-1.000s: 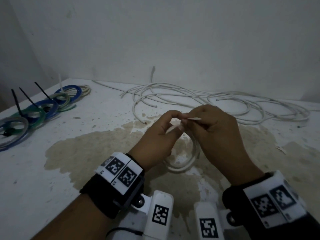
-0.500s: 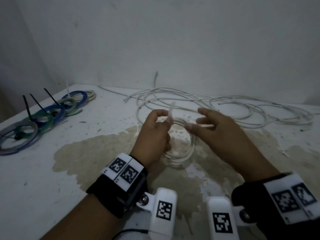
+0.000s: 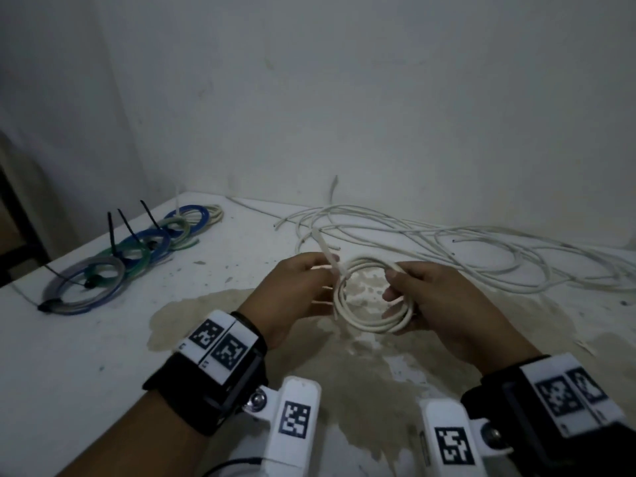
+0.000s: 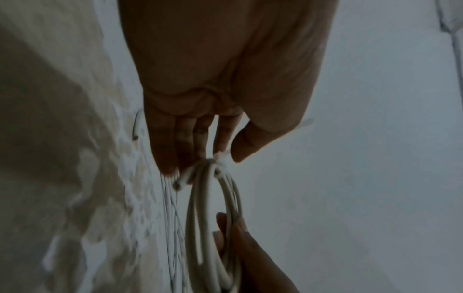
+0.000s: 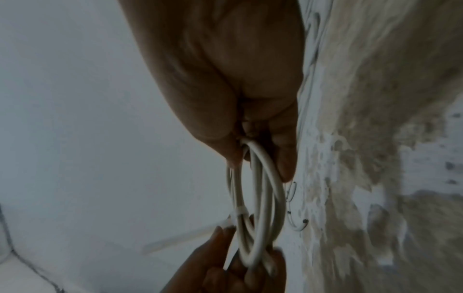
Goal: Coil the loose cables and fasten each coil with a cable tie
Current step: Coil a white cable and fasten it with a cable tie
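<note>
Hands point(image 3: 361, 297) around tied white coil point(image 3: 373, 325)

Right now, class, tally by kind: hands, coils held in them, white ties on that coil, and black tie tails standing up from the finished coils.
Hands: 2 (left hand, right hand)
white coil, held: 1
white cable tie on it: 1
black tie tails, upright: 3
Total: 7
</note>
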Tool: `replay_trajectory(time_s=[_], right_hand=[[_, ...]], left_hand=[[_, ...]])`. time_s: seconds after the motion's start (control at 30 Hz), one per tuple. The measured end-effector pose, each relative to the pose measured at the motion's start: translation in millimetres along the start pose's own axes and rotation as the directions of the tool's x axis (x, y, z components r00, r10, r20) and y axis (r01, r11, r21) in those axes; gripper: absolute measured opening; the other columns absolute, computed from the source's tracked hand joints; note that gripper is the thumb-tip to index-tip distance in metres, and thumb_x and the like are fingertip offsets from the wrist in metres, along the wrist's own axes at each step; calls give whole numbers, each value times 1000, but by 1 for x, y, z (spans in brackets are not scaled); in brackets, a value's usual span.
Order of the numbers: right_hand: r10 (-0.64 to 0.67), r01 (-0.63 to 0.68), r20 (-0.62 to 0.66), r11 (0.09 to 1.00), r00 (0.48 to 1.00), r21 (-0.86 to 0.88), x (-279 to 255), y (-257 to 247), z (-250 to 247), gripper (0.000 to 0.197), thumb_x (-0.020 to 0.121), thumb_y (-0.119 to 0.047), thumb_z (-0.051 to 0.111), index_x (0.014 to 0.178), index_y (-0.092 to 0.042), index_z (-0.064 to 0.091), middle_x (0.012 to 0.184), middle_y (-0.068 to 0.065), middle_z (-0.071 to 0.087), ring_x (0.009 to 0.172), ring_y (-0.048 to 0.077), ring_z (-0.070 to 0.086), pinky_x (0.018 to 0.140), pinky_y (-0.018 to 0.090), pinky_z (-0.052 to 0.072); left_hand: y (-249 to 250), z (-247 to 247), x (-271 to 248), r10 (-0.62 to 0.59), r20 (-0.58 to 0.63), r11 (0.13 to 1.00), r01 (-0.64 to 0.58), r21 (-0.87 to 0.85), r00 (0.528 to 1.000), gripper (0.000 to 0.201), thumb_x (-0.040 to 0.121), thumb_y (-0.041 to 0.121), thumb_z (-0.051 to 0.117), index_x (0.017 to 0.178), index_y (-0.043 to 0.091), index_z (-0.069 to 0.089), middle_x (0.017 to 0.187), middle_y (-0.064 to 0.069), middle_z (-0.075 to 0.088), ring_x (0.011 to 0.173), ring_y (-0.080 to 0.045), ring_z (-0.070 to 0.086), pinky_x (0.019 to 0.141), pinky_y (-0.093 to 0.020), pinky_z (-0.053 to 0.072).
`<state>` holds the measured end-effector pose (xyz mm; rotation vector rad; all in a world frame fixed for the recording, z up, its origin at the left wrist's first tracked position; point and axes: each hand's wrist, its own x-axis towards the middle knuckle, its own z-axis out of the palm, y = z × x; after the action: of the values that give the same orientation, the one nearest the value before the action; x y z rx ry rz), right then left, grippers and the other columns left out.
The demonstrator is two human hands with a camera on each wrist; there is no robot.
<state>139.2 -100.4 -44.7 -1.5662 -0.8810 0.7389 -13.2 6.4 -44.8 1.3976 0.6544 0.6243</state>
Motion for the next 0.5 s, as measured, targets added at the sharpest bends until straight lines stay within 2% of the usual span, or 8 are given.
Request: replay_trajectory(time_s=[0.1,0.17,0.27,0.37,0.43,0.5], right_hand=[[-40,55,153,994,987,-95,3,-15,11,15,94,-18,56,92,-12,70,72,3,67,54,20,62,49,28,51],[-47,77,221,988,974,-133,9,-24,25,15,94,-19,56,94,-14,71,73,2,68,53,17,59,46,25,48],[-39,77,295,990,955,-116,18,-33,58,16,93,-21,57,95,-12,70,74,5,70,53,16,58,45,25,46],[-1,3,355,1000,935,-5,26,-40,100,28,92,-34,56,96,-8,66,82,12,71,56,20,62,47,26,48],[47,-81,361,994,931,79,31,-43,128,37,92,-43,52,101,-9,63,89,15,70,64,24,63,48,30,50],[92,-135,338,985,937,106,36,-42,151,39,94,-46,48,104,-10,60,91,14,67,68,25,63,50,33,51]], left_hand=[[2,-24,-13,25,15,997,-26,76,1000,26,92,10,59,117,13,62,103,-18,71,84,-23,68,73,-31,58],[1,-39,-24,63,10,986,-64,152,998,24,92,11,59,115,10,66,100,-16,72,80,-21,67,69,-27,57],[-2,-64,-43,113,-111,985,-97,141,987,21,91,9,60,109,9,70,96,-15,73,80,-20,69,70,-26,57],[-5,-94,-64,103,-263,995,-103,14,959,19,91,6,59,105,7,71,95,-14,74,82,-22,70,73,-30,58],[-4,-119,-78,99,-414,985,-148,-87,905,16,90,5,59,100,7,71,88,-11,74,75,-18,70,68,-27,58],[0,-145,-90,115,-573,960,-240,-147,811,13,89,1,58,94,6,69,81,-7,74,68,-14,69,63,-23,58]])
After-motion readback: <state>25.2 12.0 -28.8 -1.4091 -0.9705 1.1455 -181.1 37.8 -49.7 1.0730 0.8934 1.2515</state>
